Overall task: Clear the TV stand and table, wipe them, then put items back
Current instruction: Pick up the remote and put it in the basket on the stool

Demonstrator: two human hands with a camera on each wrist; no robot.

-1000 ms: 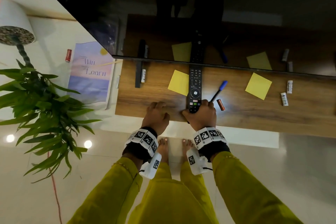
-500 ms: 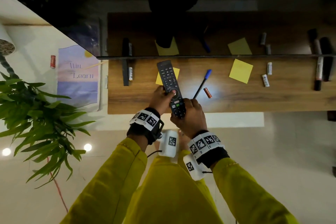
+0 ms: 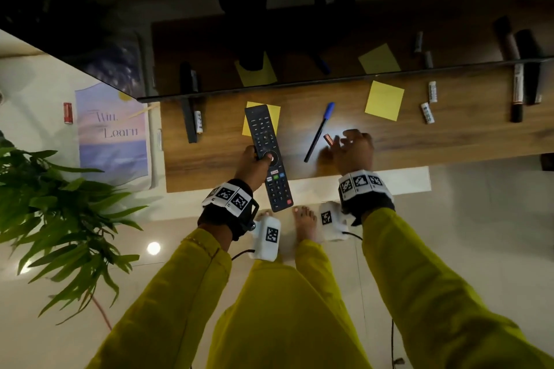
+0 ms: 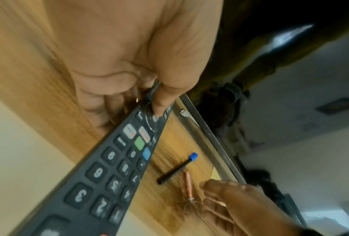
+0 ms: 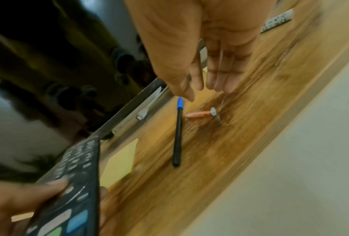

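stand edge: left hand grips remote

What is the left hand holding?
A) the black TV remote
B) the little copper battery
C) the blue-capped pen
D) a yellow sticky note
A: the left hand grips the long black TV remote with its thumb on the round button, while the black pen with the blue cap, the yellow square sticky note and the small copper-coloured battery all lie on the wooden TV stand.
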